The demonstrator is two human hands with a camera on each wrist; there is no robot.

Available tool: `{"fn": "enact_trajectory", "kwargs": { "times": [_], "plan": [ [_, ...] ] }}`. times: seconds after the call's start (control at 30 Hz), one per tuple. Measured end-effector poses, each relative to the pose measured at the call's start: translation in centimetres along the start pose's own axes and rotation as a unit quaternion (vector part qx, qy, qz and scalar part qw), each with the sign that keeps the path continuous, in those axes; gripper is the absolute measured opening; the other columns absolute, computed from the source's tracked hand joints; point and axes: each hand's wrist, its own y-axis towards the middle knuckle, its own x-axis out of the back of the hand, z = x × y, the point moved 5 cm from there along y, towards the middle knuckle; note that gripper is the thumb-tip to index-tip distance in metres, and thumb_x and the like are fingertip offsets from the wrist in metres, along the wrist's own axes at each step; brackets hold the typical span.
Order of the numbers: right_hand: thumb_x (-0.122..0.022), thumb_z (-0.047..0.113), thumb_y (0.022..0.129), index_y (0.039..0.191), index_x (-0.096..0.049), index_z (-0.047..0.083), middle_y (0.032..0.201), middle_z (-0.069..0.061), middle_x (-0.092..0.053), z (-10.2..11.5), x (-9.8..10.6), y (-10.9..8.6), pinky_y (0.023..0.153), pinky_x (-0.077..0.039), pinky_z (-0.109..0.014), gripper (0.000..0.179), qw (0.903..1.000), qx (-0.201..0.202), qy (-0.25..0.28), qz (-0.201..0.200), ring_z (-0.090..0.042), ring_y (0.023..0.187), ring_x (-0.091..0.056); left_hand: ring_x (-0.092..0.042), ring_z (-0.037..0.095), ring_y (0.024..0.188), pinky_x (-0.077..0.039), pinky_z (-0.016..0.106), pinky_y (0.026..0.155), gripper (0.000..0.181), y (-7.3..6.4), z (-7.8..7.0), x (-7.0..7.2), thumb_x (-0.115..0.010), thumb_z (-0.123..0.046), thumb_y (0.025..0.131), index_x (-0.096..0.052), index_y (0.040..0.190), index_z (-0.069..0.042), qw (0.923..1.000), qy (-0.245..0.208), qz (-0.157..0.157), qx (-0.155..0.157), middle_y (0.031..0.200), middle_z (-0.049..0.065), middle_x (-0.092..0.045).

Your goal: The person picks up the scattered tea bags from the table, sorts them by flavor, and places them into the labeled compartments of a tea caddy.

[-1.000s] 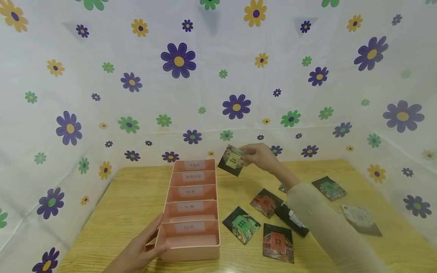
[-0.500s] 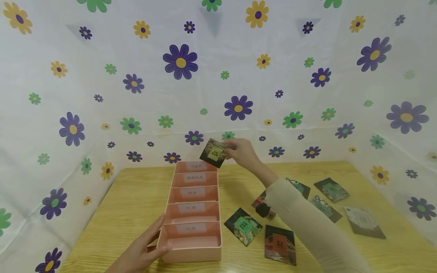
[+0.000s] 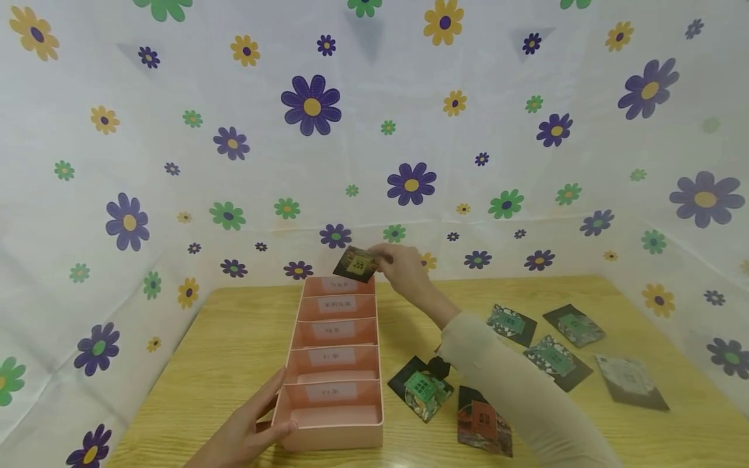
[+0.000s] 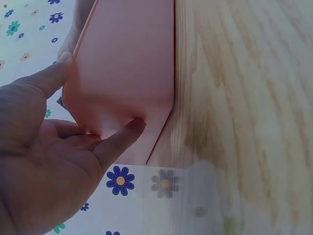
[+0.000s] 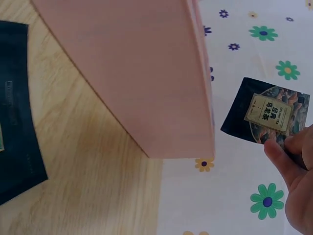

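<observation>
In the head view, a pink box with several labelled compartments stands lengthwise on the table. My left hand grips its near left corner, thumb at the front rim. In the left wrist view, fingers of the left hand press against the pink wall. My right hand pinches a dark tea sachet by its right edge, tilted above the farthest compartment. The right wrist view shows its cream "Oolong Tea" label, apart from the box's outer wall.
Right of the box lie a green-labelled sachet and a red-labelled one, partly under the sleeve. Farther right are several more sachets, one pale with glare. A flowered cloth encloses the table's back and sides.
My right hand has carried the oolong tea sachet leftward to over the box's far end, then lowered and tilted it. My left hand keeps its grip on the box.
</observation>
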Motion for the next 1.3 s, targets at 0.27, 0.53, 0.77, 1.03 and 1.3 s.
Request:
{"fn": "enact_trajectory", "kwargs": {
  "times": [0.27, 0.53, 0.77, 1.03, 1.3],
  "plan": [
    [-0.061, -0.004, 0.101, 0.118, -0.075, -0.003, 0.109, -0.016, -0.076, 0.2, -1.7, -1.2, 0.076, -0.06, -0.031, 0.021, 0.9952, 0.066, -0.065, 0.032, -0.023, 0.091, -0.074, -0.022, 0.061, 0.145, -0.053, 0.033, 0.099, 0.081, 0.1, 0.0, 0.0, -0.061, -0.013, 0.106, -0.007, 0.163, 0.005, 0.9998, -0.008, 0.002, -0.018, 0.165, 0.037, -0.006],
    [-0.062, -0.009, 0.097, 0.118, -0.075, 0.003, 0.106, -0.011, -0.076, 1.0, -3.1, -3.5, 0.086, -0.06, -0.038, 0.027, 0.9681, 0.165, -0.174, 0.071, -0.027, 0.098, -0.073, -0.023, 0.061, 0.144, -0.055, 0.039, 0.099, 0.081, 0.1, 0.2, 0.0, -0.061, -0.012, 0.106, -0.006, 0.163, 0.007, 0.9998, -0.002, 0.006, -0.017, 0.164, 0.039, -0.005],
    [-0.06, -0.012, 0.097, 0.126, -0.074, 0.008, 0.113, -0.009, -0.074, 0.9, -4.2, -4.0, 0.091, -0.058, -0.035, 0.039, 0.9518, 0.171, -0.224, 0.121, -0.025, 0.105, -0.071, -0.019, 0.061, 0.145, -0.056, 0.038, 0.098, 0.081, 0.1, 0.3, 0.1, -0.06, -0.014, 0.107, -0.004, 0.163, 0.006, 0.9999, -0.011, 0.008, -0.002, 0.164, 0.038, -0.003],
    [-0.067, -0.009, 0.095, 0.127, -0.074, 0.005, 0.105, -0.01, -0.072, 0.8, -5.0, -4.4, 0.083, -0.059, -0.032, 0.036, 0.9287, 0.202, -0.282, 0.131, -0.023, 0.096, -0.066, -0.018, 0.059, 0.147, -0.054, 0.044, 0.101, 0.082, 0.0, 0.3, 0.1, -0.06, -0.018, 0.107, -0.004, 0.164, 0.002, 0.9995, -0.016, 0.008, 0.025, 0.166, 0.035, -0.003],
    [-0.068, -0.003, 0.095, 0.135, -0.068, 0.009, 0.108, -0.01, -0.073, 0.2, -5.7, -4.4, 0.081, -0.059, -0.036, 0.042, 0.903, 0.197, -0.349, 0.155, -0.026, 0.096, -0.067, -0.02, 0.058, 0.147, -0.054, 0.043, 0.1, 0.082, 0.0, 0.4, 0.1, -0.06, -0.018, 0.107, -0.005, 0.165, 0.0, 0.9996, -0.015, 0.006, 0.022, 0.166, 0.035, -0.005]
  ]
}}
